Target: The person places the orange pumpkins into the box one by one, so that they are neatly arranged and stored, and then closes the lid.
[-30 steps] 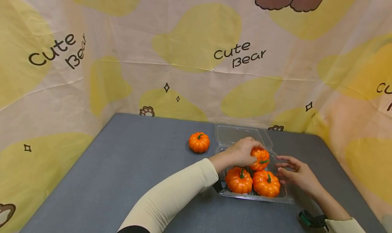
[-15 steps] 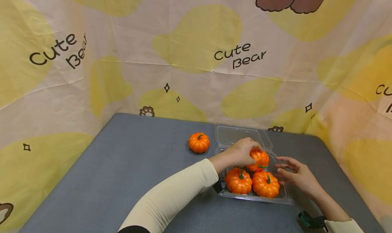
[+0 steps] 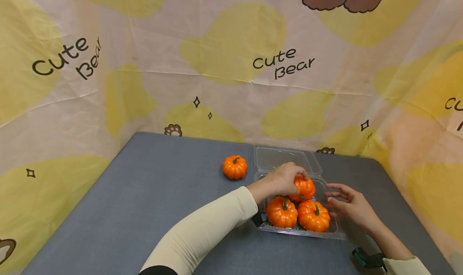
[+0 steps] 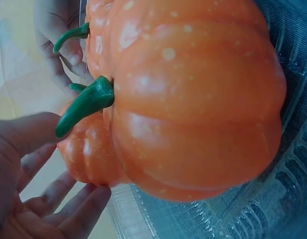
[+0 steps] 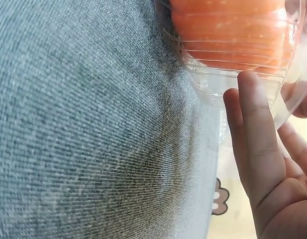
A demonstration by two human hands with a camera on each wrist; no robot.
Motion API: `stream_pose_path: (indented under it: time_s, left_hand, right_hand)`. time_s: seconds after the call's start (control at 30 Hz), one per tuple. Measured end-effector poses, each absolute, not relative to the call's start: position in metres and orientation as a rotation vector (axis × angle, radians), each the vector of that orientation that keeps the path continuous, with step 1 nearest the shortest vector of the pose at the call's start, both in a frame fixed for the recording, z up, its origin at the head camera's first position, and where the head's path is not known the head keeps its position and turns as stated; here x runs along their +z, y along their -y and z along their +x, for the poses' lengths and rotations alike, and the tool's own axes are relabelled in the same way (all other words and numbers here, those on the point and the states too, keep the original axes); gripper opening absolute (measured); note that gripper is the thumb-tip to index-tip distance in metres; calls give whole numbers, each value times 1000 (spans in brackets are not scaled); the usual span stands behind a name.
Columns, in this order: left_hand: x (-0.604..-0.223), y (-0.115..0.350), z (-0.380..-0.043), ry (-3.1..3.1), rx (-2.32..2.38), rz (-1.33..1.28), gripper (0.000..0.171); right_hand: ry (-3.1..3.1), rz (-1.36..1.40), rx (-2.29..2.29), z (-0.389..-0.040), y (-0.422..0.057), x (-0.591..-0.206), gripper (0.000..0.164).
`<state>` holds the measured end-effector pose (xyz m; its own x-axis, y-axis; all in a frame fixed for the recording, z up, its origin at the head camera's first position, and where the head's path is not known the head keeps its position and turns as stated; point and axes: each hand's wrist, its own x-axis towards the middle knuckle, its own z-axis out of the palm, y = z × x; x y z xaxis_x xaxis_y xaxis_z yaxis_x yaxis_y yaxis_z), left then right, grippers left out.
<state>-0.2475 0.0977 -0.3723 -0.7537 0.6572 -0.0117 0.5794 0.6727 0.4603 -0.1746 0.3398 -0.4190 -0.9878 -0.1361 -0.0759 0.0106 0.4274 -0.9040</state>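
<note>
Behind the grey tabletop (image 3: 162,194) in the head view hangs a creased cloth (image 3: 224,33) with yellow blotches and "Cute Bear" lettering. The left hand (image 3: 283,179) grips the rear pumpkin (image 3: 305,188) inside a clear container (image 3: 304,234); a lone pumpkin (image 3: 235,167) sits outside it. From the left wrist, a front pumpkin (image 4: 193,104) hides part of the container's ribbed floor. From the right wrist, the tabletop's weave shows; the right hand (image 5: 272,164), fingers loose, holds nothing beside the container wall.

Left hand's grip (image 3: 281,181) has got the back pumpkin (image 3: 306,189), with two front pumpkins (image 3: 314,216) sitting in the clear box (image 3: 307,234). Right hand's grip (image 3: 354,208) is just beside it, loose pumpkin (image 3: 235,168) chilling on the counter (image 3: 170,182).
</note>
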Motion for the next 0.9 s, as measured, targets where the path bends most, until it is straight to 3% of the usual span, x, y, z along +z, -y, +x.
stream_pose_path:
  time_s: [0.23, 0.9]
  left_hand:
    - [-373, -99, -249, -2707, 641, 987, 36]
    - [-368, -81, -245, -2607, 703, 1034, 47]
  right_hand:
    - [-2538, -106, -1605, -175, -340, -418, 51]
    - [-2533, -127, -1587, -175, -339, -417, 51]
